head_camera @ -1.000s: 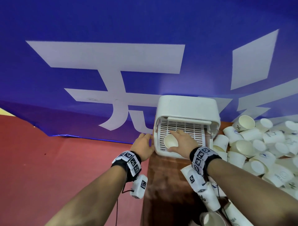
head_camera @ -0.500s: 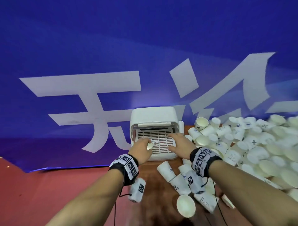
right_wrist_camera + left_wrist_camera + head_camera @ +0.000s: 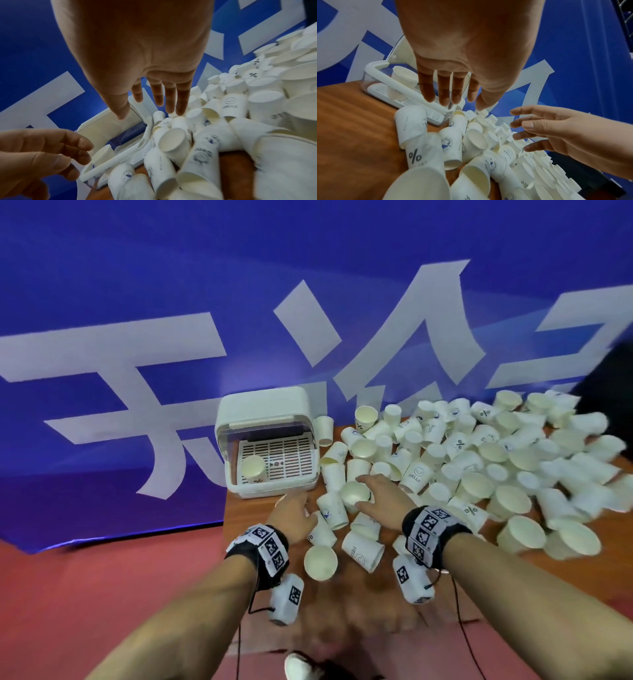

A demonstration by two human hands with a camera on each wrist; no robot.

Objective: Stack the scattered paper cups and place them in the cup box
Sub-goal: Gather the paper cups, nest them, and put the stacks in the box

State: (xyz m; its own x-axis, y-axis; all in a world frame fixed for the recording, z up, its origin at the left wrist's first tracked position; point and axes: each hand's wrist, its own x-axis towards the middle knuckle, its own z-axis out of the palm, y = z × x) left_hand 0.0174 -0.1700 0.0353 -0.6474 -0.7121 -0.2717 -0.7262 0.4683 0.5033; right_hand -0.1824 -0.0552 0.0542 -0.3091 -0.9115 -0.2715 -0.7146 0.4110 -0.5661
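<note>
Both hands withdrawn from cup box (image 3: 270, 440): left hand (image 3: 295, 517) and right hand (image 3: 383, 497) held wide, empty, over scattered cups (image 3: 479, 460). One cup (image 3: 252, 469) left standing inside box at 11 o'clock; next pickup judged imminent.

cup box (image 3: 263, 405) left, scattered cups (image 3: 479, 460) right

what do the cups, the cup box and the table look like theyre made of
Cups: thin matte white paper, rolled rims, printed logos.
Cup box: probably white plastic, smooth moulded corners, slotted tray, clear front wall.
Table: brown wood grain; solid wood or laminate unclear.
</note>
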